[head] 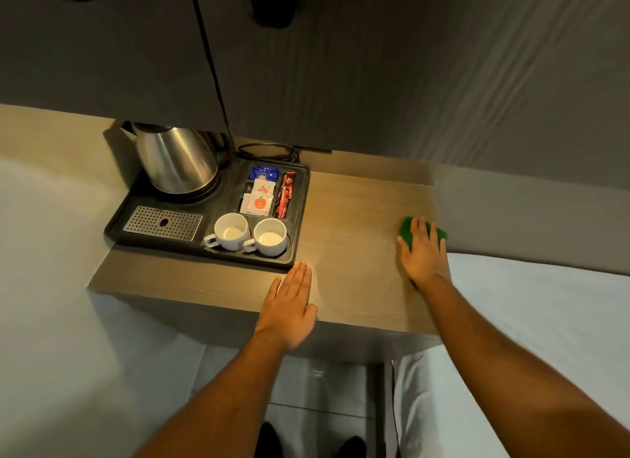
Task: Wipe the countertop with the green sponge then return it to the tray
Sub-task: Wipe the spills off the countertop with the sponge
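Observation:
The green sponge lies on the wooden countertop near its right edge, mostly hidden under my right hand, which presses flat on it with fingers spread over its top. My left hand rests flat on the counter's front edge, fingers together and holding nothing, just in front of the black tray. The tray sits at the left of the counter.
On the tray stand a steel kettle, a metal drip grate, two white cups and several sachets. A black cable lies behind it. Dark cabinets hang above. White bedding adjoins the counter's right side.

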